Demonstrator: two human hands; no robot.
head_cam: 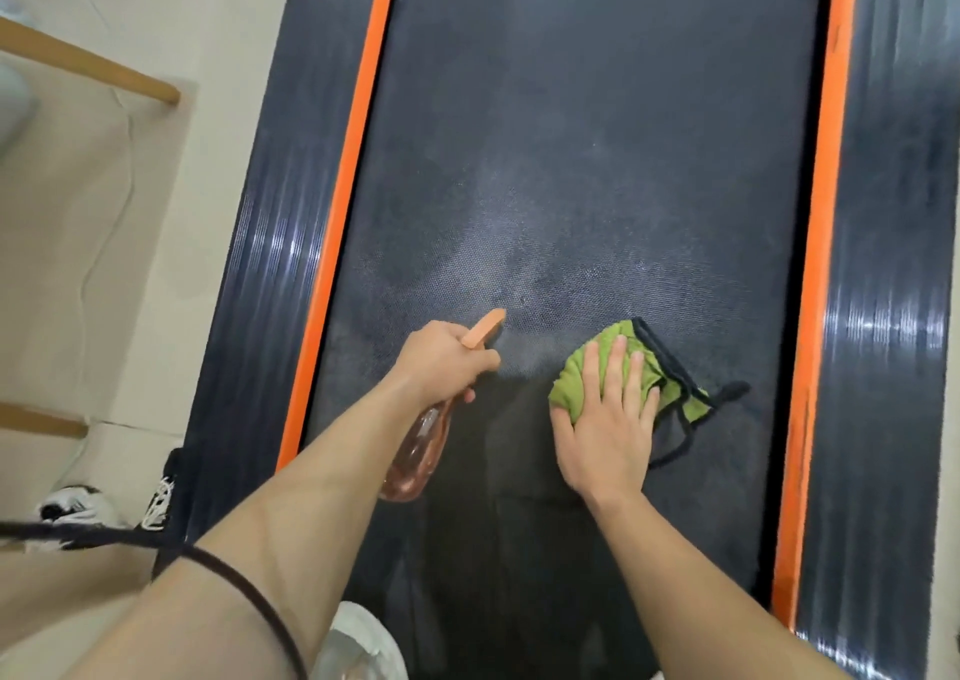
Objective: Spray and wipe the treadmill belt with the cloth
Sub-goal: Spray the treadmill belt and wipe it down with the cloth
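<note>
In the head view, a pink spray bottle (415, 450) is gripped by the curled left hand (441, 362) above the treadmill belt (597, 133). The green cloth (631, 378) is pressed flat onto the belt by the right hand (605, 419), fingers straight and spread.

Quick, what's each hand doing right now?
Left hand: grips the spray bottle.
Right hand: open, flat, pressing the green cloth onto the belt.

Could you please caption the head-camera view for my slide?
Left hand grips a pink spray bottle over the treadmill belt; right hand presses a green cloth onto it.
</note>
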